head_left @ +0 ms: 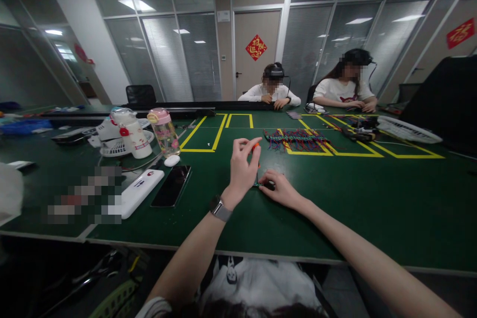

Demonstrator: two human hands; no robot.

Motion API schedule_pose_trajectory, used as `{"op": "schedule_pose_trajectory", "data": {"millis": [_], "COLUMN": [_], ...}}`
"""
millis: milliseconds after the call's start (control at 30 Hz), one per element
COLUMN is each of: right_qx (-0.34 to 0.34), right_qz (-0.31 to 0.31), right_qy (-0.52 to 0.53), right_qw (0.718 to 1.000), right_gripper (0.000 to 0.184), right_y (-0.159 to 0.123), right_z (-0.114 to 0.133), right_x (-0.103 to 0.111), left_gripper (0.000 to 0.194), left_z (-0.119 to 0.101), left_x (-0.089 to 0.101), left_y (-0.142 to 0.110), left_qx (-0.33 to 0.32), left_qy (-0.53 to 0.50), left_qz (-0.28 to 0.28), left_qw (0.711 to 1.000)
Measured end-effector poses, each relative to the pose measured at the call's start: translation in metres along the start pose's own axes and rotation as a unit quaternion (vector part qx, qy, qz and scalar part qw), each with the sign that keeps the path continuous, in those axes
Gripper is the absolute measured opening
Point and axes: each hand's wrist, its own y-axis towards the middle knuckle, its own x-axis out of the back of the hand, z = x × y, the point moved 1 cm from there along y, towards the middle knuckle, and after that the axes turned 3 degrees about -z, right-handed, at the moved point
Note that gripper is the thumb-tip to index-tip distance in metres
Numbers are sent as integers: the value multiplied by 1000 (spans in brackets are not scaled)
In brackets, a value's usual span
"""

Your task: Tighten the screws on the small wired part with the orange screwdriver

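Note:
My left hand (245, 164) is closed around the orange handle of a screwdriver (256, 147), held upright with its thin dark shaft pointing down. The shaft's lower end meets a small green circuit board (256, 185) on the table; the exact contact point is too small to make out. From the right, my right hand (279, 187) pinches the board's edge and rests on the tabletop. Much of the board is hidden by my fingers. Beyond my hands lies a row of green boards with red and blue wires (298, 139).
The green table (335, 208) bears yellow tape outlines (197, 150). To the left are a phone (171, 186), a white power bank (139, 191), a white oval case (172, 160), a pink-lidded bottle (164, 131) and a white bottle (132, 131). Two people (274, 89) sit across the table.

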Motion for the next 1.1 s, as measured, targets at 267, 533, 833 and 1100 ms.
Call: {"op": "schedule_pose_trajectory", "data": {"millis": [267,533,833,1100], "right_qx": [-1,-15,-20,-30], "right_qz": [6,11,19,4], "right_qy": [-12,17,23,7], "right_qw": [1000,1000,999,1000], "right_gripper": [6,7,10,9], "right_y": [0,1,4,2], "right_z": [-3,-4,-11,-9], "right_x": [-2,0,2,0], "left_gripper": [21,25,26,27], "left_z": [5,10,9,10], "left_x": [0,0,-2,-1], "left_y": [2,5,3,4], "left_qx": [38,37,19,41], "left_qy": [-23,-36,-38,-63], "left_qz": [-29,-19,12,6], "left_qw": [999,999,999,997]}}
